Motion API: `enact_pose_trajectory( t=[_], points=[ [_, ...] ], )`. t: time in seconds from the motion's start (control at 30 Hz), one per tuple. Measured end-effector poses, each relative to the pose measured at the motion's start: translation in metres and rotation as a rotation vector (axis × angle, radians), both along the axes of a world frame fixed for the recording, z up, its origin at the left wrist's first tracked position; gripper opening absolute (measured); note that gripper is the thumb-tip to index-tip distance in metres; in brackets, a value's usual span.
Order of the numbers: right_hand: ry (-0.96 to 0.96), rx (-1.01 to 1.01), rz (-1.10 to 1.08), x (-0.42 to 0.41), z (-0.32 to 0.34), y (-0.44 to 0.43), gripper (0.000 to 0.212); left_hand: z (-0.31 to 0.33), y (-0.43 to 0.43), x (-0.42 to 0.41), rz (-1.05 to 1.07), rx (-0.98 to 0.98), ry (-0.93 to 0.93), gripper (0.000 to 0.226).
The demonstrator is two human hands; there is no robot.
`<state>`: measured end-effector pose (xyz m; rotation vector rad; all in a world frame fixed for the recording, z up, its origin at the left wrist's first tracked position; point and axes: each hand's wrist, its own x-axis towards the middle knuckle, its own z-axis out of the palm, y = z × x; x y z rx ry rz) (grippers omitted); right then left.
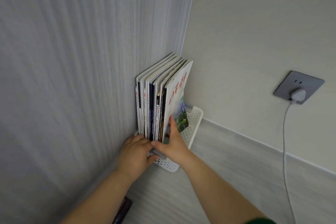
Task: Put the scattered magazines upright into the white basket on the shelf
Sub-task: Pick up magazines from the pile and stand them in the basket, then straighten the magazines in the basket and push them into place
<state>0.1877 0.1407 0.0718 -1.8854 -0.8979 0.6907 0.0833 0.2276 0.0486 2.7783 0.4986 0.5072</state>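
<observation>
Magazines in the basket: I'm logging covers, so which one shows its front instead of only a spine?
The rightmost magazine, with red characters above a green landscape photo. The right hand rests against its cover; the others show only spines.

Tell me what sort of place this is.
Probably a room in a home or a small office, in a corner. A white basket of upright magazines stands on a shelf against pale walls, beside a wall socket with a plugged-in charger.
</observation>
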Motion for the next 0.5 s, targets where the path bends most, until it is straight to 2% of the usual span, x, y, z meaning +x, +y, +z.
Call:
enact_pose_trajectory(
  t=[0.13, 0.27, 0.5],
  points=[
    [-0.038, -0.028, -0.059, -0.009, -0.001, 0.001, 0.083, 0.001, 0.000, 0.005, 0.032, -0.014, 0.073, 0.029],
    [-0.144, -0.115, -0.065, -0.017, -0.004, -0.001, 0.078, 0.004, 0.000, 0.002, 0.036, -0.004, 0.148, 0.028],
    [-0.260, -0.169, -0.105, -0.050, -0.018, -0.007, 0.077, -0.007, -0.008, -0.041, 0.012, -0.028, 0.046, 0.027]
  ],
)
